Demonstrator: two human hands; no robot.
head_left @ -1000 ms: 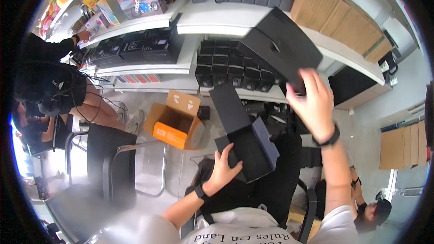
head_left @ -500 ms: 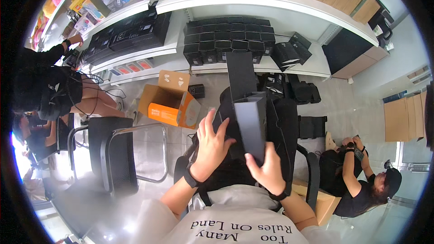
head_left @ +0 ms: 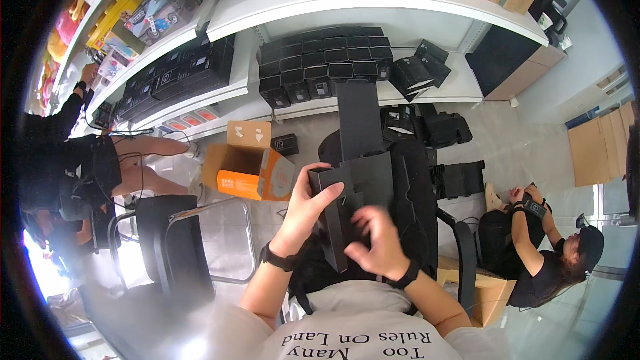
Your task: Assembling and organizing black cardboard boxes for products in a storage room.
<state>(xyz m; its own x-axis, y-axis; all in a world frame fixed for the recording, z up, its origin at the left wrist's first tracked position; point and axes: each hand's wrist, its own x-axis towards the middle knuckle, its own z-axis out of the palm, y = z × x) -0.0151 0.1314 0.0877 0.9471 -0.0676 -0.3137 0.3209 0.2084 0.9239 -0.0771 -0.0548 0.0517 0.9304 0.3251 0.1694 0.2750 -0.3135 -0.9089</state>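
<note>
Over my lap is an open black cardboard box (head_left: 363, 177), with a long flat flap (head_left: 360, 117) standing out from its far end. My left hand (head_left: 308, 210) grips the box's left side, thumb over the upper edge and fingers round the outside. My right hand (head_left: 381, 245) hovers just above the near right part of the box. Its thumb and fingers are apart, slightly blurred, and nothing shows between them. What lies inside the box cannot be made out.
An orange and brown carton (head_left: 250, 177) stands open on the floor at left, beside a black chair (head_left: 173, 240). Stacked black boxes (head_left: 320, 70) fill the shelf ahead. One person (head_left: 80, 160) stands at left; another (head_left: 533, 247) sits low at right, near a cardboard box (head_left: 490, 293).
My left hand has moved from open beside the box to gripping its side. My right hand has let go of the grey-sided box part, which has turned and shifted left.
</note>
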